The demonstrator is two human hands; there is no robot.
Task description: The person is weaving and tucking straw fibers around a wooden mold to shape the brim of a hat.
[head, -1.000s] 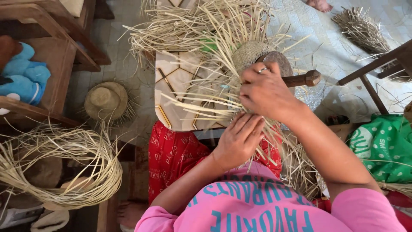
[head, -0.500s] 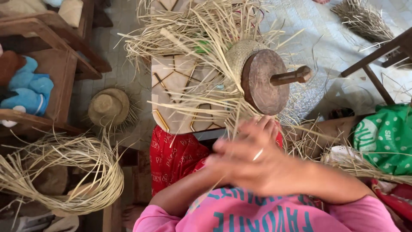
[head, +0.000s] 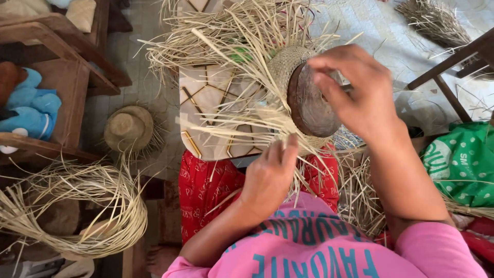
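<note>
Item: half-woven straw hat [head: 288, 67] on round wooden block [head: 311, 105], over my lap; my right hand [head: 360, 92] fingers curled around the block's rim, my left hand [head: 270, 175] fingers pinching loose straw strands [head: 242, 128] below it.

A half-woven hat [head: 288, 67] sits over a round wooden block [head: 311, 105] at upper centre, on a patterned stool [head: 211, 98]. A finished hat [head: 128, 127] lies on the floor at left, a straw coil [head: 103, 216] at lower left.

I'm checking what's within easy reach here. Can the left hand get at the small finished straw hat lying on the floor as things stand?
Probably not: the left hand is pinching straw strands at the lap, and the hat lies apart on the floor.
</note>
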